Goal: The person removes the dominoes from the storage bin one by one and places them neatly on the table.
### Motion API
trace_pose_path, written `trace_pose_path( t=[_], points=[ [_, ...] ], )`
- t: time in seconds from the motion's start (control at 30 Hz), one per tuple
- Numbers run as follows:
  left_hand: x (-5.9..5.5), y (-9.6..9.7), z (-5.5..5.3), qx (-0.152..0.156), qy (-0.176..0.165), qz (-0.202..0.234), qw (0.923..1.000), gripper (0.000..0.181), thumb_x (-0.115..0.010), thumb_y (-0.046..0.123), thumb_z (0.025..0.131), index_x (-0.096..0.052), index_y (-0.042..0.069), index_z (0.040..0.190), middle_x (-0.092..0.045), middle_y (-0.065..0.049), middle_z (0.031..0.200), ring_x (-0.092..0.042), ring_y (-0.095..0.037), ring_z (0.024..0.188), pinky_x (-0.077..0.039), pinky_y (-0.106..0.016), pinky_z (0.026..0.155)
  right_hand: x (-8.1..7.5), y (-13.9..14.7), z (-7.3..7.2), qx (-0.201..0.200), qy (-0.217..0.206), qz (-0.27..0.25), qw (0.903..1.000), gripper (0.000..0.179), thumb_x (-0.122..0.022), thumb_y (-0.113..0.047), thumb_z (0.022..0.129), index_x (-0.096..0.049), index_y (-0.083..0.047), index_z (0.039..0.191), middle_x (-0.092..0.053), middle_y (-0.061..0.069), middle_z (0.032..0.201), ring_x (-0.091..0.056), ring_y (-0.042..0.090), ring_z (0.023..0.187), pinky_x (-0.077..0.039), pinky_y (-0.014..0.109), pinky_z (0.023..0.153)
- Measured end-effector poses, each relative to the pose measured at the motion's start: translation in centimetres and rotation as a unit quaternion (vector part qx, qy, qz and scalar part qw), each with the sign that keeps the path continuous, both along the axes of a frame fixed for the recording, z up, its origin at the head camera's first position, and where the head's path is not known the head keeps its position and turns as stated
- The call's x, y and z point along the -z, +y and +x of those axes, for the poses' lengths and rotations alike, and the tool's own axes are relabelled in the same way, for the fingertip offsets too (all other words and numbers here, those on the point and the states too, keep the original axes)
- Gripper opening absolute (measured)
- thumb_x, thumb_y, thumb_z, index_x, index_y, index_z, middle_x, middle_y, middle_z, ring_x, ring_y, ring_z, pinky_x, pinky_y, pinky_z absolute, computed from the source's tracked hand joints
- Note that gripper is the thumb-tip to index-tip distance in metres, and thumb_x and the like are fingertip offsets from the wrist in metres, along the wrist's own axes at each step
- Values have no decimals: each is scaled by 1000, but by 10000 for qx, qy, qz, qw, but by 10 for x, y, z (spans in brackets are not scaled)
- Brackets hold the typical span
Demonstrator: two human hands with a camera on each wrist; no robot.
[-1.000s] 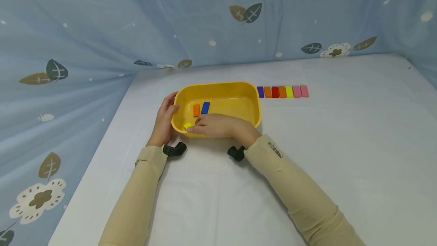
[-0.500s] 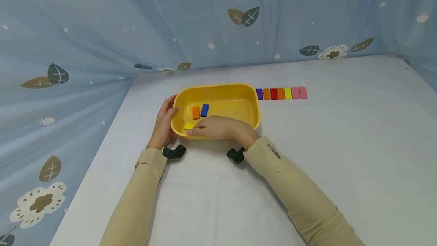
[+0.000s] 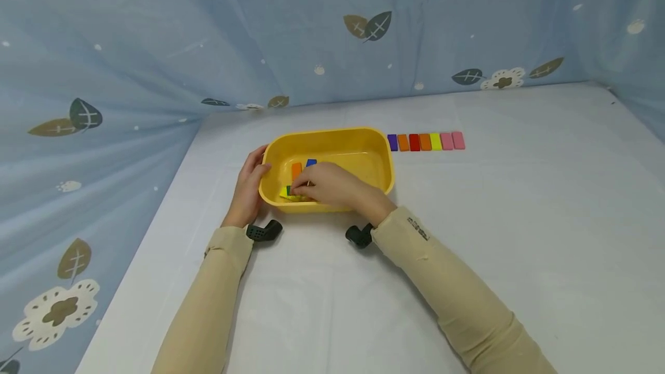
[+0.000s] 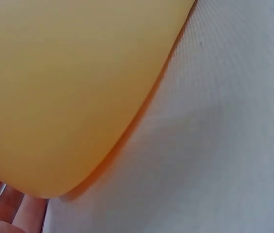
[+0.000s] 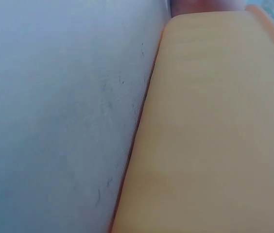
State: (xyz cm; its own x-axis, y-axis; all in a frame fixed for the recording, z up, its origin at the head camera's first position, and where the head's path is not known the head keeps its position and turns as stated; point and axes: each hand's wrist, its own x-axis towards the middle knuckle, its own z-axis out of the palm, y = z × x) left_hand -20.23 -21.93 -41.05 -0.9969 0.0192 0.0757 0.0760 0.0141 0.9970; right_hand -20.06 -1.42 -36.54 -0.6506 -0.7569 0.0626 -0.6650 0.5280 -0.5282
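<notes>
A yellow plastic basin [image 3: 363,160] stands on the white tablecloth. My left hand [image 3: 248,189] grips its left end, with the thumb at the rim; in the left wrist view its fingers [image 4: 13,211] show beside the basin wall. Reaching over the front rim, my right hand [image 3: 332,183] pinches a small green block [image 3: 289,190] between thumb and fingertips. Yellow [image 3: 283,193], orange [image 3: 296,170] and blue [image 3: 311,162] blocks lie about those fingers inside the basin. The hand covers part of the blue one. The right wrist view shows mostly the basin's outer wall [image 5: 205,121].
To the right of the basin, a row of small flat blocks [image 3: 425,142] lies side by side: purple, orange, red, yellow and pink ones. A blue patterned curtain [image 3: 291,27] hangs behind the table and along its left side.
My right hand has lifted slightly from the basin's front corner, and a green block now shows at its fingertips. The left hand keeps its grip on the basin.
</notes>
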Motion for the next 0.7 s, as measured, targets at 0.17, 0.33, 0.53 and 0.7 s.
trace_pose_path(
  t=[0.17,0.33,0.53,0.7],
  points=[
    [-1,-2,0,26,-28,7,10000,41,-42,18,92,-37,21,133,-36,1,134,-40,-19,118,-37,-28,97,-7,10,5,545,766,-574,9939,29,-51,-19,90,-59,-22,118,-55,-7,97,-46,9,72,-41,20,65],
    [0,-3,-2,-51,-148,-125,9998,42,-43,19,92,-36,22,133,-36,2,134,-40,-18,117,-37,-26,96,-12,34,10,780,715,-865,9906,43,-50,-14,90,-45,-25,131,-50,-3,100,-45,12,71,-42,22,61],
    [0,-4,-3,-17,-128,-181,9998,43,-43,20,92,-36,23,134,-35,2,135,-39,-17,119,-36,-27,97,-16,69,14,857,593,-1251,9867,45,-55,-14,87,-45,-20,130,-53,-2,113,-51,11,81,-47,22,68],
    [1,-3,-2,-52,-141,-201,9997,42,-42,20,92,-36,23,134,-35,3,135,-39,-17,119,-35,-28,98,-21,102,15,1147,-169,-1443,9827,43,-56,-17,87,-47,-25,128,-55,-5,107,-53,13,79,-49,26,63]
  ],
)
